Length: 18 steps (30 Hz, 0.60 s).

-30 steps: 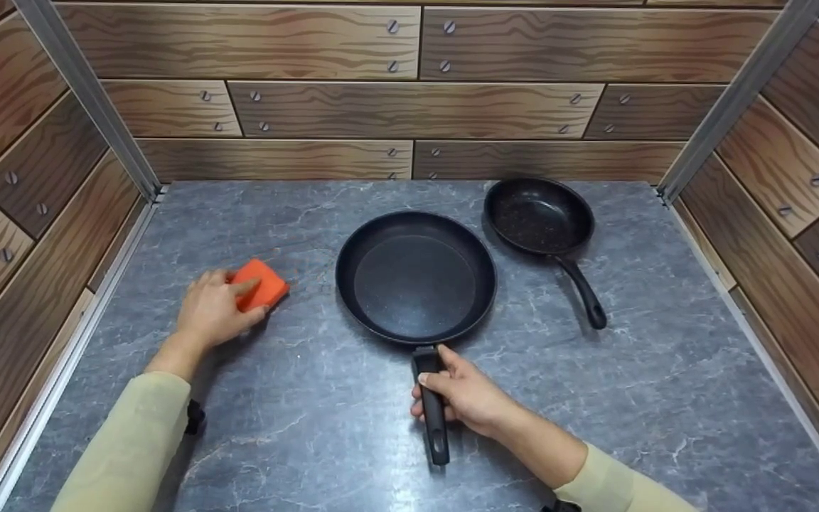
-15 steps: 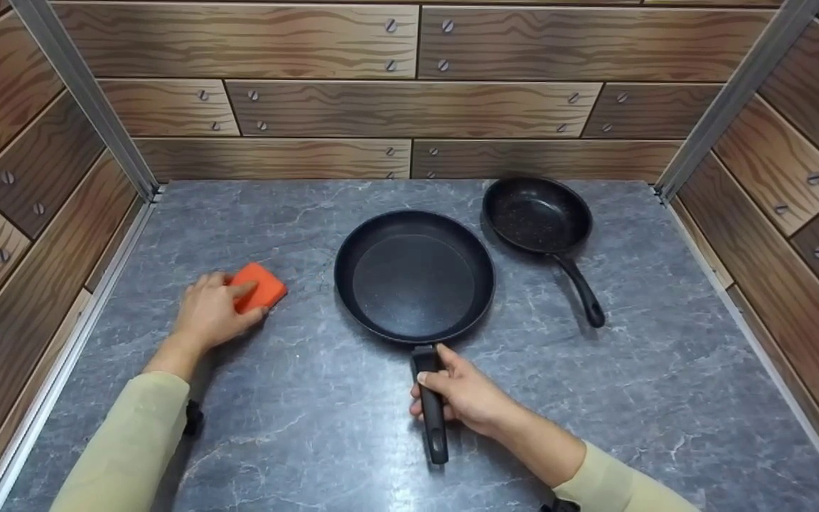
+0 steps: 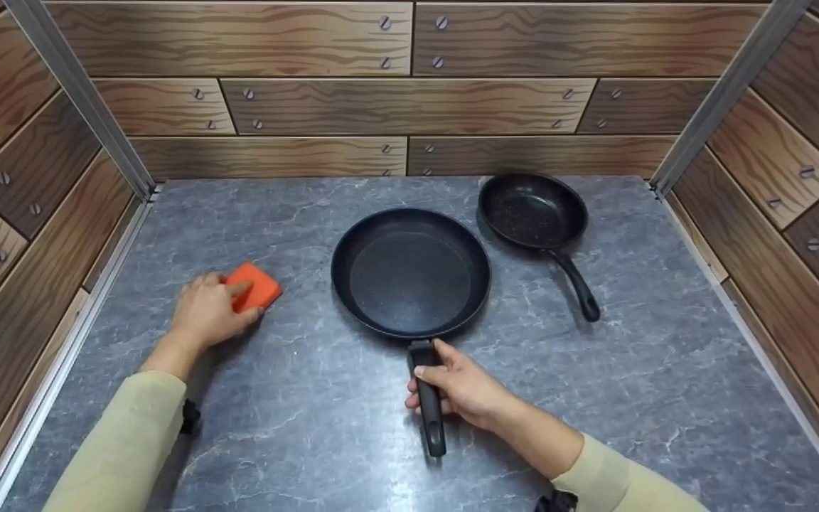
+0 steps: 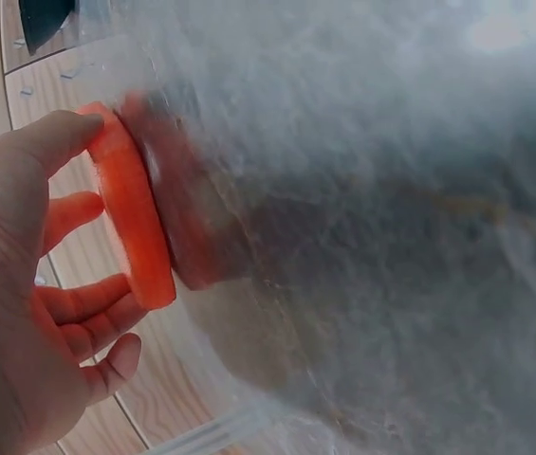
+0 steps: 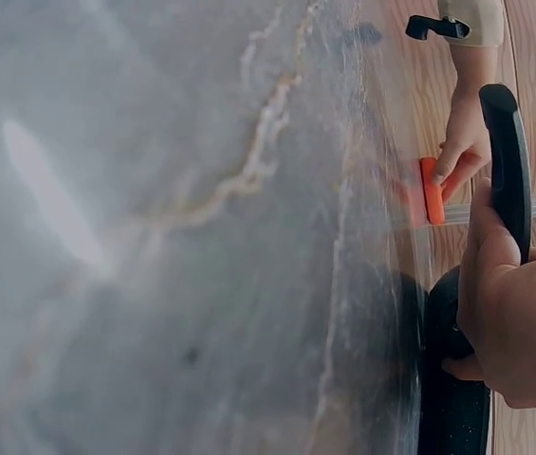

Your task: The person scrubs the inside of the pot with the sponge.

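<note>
My left hand (image 3: 207, 311) pinches an orange sponge (image 3: 261, 286) by its edges, on the left side of the table. In the left wrist view the thumb is at one end of the sponge (image 4: 133, 213) and the fingertips lie along its back and other end. Its far face is right at the tabletop, with a red reflection beside it. My right hand (image 3: 472, 390) grips the black handle of the larger frying pan (image 3: 409, 277), thumb on top and fingers curled underneath. The pan sits upright mid-table, handle toward me. The right wrist view shows this handle (image 5: 508, 161) within the hand.
A smaller speckled black frying pan (image 3: 532, 210) stands at the back right, its handle angled toward the front right. The grey marbled tabletop (image 3: 296, 441) is bounded by wood-patterned walls (image 3: 409, 107) behind and at both sides, with metal strips along the edges.
The left hand and the sponge have shifted slightly toward me, lower against the tabletop. My right hand keeps its grip on the pan handle, and the head view has shifted slightly.
</note>
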Available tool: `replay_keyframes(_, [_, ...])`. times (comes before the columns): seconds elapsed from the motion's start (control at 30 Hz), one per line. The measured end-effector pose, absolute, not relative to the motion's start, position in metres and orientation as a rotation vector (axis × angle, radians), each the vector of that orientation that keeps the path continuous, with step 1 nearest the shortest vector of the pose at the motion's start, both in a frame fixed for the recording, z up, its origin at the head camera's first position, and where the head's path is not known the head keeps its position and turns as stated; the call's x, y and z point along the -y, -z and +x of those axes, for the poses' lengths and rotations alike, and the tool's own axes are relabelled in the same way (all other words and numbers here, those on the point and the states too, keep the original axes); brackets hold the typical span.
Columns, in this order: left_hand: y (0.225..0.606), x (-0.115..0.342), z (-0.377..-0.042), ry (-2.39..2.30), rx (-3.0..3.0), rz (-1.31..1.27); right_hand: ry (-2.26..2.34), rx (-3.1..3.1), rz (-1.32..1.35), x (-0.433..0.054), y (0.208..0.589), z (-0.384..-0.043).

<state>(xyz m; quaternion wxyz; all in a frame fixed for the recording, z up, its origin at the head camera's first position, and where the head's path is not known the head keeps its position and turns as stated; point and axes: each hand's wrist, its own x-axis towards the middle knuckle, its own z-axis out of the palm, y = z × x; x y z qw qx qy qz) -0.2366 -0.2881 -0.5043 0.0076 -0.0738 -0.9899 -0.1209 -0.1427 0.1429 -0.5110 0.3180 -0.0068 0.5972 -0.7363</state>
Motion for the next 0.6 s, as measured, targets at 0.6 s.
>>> replay_keyframes(0.6, [0.490,0.242,-0.229,0.392,2.905,-0.286,1.995,-1.822,0.078,-0.179,0.496,-0.157])
